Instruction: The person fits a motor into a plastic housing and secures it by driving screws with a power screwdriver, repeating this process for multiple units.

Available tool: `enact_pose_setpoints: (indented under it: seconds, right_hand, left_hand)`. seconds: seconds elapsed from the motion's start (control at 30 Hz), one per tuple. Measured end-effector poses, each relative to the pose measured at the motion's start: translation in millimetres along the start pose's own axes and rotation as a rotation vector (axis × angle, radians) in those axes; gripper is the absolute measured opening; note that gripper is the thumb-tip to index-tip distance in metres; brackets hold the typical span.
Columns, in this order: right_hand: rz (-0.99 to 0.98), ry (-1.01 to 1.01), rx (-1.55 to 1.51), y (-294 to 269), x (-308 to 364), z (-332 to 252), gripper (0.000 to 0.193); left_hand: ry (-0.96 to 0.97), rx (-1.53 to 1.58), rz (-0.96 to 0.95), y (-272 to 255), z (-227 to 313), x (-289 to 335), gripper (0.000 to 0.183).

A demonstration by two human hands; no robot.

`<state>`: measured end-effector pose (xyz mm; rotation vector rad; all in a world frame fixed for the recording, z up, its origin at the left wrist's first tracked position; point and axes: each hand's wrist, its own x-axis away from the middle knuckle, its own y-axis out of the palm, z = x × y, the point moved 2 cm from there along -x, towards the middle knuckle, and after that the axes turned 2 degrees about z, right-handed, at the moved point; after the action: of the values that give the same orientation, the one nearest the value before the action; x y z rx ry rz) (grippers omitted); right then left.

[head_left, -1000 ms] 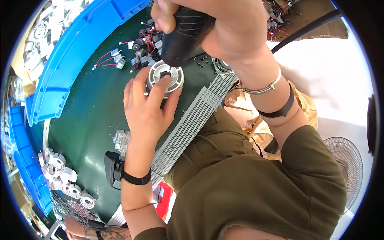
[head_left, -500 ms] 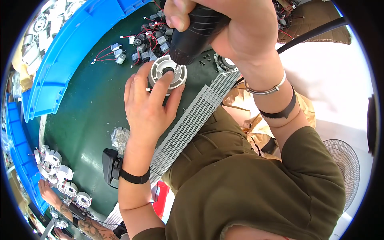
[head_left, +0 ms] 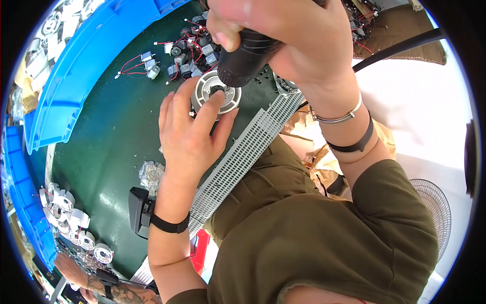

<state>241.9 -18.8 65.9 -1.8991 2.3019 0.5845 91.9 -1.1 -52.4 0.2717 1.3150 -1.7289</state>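
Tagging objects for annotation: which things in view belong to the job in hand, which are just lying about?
In use:
- white round plastic housing, under the left hand
- black ribbed handheld tool, in the right hand

Untouched, seemingly lying about:
- small grey motors with red wires
- crumpled clear plastic
- white ring-shaped parts
- long blue plastic bin

Rear of black power tool is hidden by right hand, itself cut off at far edge. Tip contact with white round part can't be made out; near rim is partly covered by fingers of left hand.
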Motion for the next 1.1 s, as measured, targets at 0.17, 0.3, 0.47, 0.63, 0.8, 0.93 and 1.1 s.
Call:
enact_pose_setpoints:
  seconds: [0.17,0.3,0.47,0.63,0.8,0.93,1.1]
  right_hand:
    - [0.011,-0.099,-0.069,1.9,-1.7,0.4,0.029]
    - [-0.112,-0.172,0.072,3.9,6.1,5.2,0.034]
    - [-0.153,-0.149,0.011,12.0,-5.9,-11.6,0.035]
    - [-0.075,-0.351,-0.001,14.1,-35.3,-39.5,0.030]
    - [0.049,-0.123,0.362,27.1,-53.6,-10.5,0.032]
    - [0.183,-1.063,0.769,20.5,-43.7,22.6,0.024]
    - [-0.595,-0.469,1.491,60.0,-40.0,112.8,0.013]
  left_hand:
    - [0.033,-0.028,0.002,-3.9,2.5,-2.5,0.030]
    - [0.089,-0.049,0.046,-7.4,2.1,-1.2,0.029]
    - [-0.076,0.170,0.145,0.3,1.2,4.9,0.031]
    - [-0.356,-0.097,0.313,-87.4,-45.4,2.6,0.039]
    - [-0.617,-0.793,-0.051,-173.7,-133.8,69.2,0.048]
    - [-0.386,-1.140,0.198,-184.1,-102.1,37.6,0.048]
    - [-0.321,-0.682,0.313,-181.0,-109.7,-73.1,0.023]
